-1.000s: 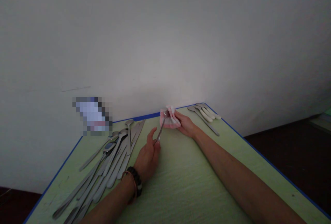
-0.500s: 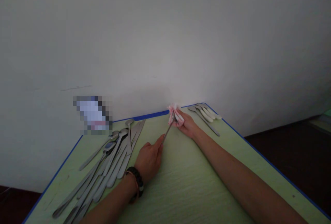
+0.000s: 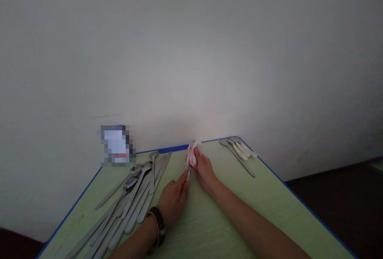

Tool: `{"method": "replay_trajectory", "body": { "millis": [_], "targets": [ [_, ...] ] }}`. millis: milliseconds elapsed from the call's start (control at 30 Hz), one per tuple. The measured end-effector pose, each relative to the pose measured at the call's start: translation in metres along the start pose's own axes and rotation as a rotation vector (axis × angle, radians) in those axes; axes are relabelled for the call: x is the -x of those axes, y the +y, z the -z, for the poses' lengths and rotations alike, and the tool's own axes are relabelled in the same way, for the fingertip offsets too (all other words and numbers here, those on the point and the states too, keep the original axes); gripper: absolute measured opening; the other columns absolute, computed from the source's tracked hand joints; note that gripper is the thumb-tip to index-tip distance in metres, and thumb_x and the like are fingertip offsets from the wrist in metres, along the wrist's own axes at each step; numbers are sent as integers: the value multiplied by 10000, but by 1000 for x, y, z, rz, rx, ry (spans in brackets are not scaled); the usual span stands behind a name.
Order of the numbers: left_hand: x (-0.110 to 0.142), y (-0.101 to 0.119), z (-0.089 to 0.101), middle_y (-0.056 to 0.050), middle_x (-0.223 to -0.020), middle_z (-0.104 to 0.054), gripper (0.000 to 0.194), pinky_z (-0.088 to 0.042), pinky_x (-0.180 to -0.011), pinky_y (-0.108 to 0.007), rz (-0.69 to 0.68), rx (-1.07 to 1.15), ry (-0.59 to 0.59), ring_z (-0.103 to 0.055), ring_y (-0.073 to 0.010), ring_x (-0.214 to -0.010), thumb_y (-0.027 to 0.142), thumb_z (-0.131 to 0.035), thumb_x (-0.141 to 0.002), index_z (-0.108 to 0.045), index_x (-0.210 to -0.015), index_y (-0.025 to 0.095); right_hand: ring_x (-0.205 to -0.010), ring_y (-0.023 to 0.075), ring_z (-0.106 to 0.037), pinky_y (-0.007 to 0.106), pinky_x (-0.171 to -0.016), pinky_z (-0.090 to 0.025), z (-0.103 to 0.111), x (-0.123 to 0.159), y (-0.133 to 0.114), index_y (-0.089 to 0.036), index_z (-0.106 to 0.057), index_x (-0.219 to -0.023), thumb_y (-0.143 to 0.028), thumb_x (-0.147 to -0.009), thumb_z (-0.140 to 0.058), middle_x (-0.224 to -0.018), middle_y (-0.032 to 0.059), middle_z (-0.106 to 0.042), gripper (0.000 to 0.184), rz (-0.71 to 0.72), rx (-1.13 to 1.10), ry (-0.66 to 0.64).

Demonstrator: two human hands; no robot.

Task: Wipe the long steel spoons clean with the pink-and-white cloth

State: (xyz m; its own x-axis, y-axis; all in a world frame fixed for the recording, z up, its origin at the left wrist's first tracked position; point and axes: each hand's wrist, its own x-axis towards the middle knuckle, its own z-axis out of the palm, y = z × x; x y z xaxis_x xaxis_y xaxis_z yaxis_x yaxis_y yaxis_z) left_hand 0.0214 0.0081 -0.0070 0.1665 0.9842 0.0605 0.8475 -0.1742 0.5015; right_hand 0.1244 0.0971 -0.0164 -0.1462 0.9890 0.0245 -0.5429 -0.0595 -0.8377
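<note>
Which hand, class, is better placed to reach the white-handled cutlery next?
Probably the right hand: it holds the cloth nearer the white-handled cutlery; the left hand grips a utensil farther away.

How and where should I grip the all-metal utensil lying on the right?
I'd pinch the all-metal utensil near its handle's free end, coming from the near side: it lies on the table, handle angled to the near right, that end apart from the white-handled pieces, while its head sits close beside them.
</note>
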Motion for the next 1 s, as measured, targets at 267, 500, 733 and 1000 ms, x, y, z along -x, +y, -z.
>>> {"method": "replay_trajectory", "body": {
  "millis": [267,500,733,1000],
  "targets": [
    [2,0,2,-85,-771,-629,416,-395,-685,-309,-1,59,3,-563,-228,-733,309,-259,-913,-465,-1222,123,-511,118,-470,243,-499,-375,8,-3,4,-152,-581,-625,-515,-663,-621,-552,11,-565,367,-26,163,-36],
    [5,4,10,-22,-666,-617,264,-350,-678,-295,-150,85,-85,-514,-197,-670,365,-362,-882,-554,-819,194,-523,102,-463,233,-509,-399,9,-10,3,-155,-595,-695,-475,-652,-635,-625,4,-574,325,4,54,79],
    [3,-4,6,0,-659,-576,237,-346,-612,-263,-95,249,-28,-509,-173,-635,322,-321,-887,-461,-735,207,-497,104,-452,226,-476,-370,3,-4,7,-168,-564,-627,-515,-689,-579,-557,-3,-553,352,74,283,47],
    [-5,-8,9,34,-566,-509,307,-348,-550,-239,-36,376,81,-479,-138,-528,372,-323,-889,-471,-683,200,-543,120,-509,241,-531,-405,-4,5,3,-155,-603,-680,-505,-681,-598,-624,15,-613,350,2,334,-60]
  ]
}}
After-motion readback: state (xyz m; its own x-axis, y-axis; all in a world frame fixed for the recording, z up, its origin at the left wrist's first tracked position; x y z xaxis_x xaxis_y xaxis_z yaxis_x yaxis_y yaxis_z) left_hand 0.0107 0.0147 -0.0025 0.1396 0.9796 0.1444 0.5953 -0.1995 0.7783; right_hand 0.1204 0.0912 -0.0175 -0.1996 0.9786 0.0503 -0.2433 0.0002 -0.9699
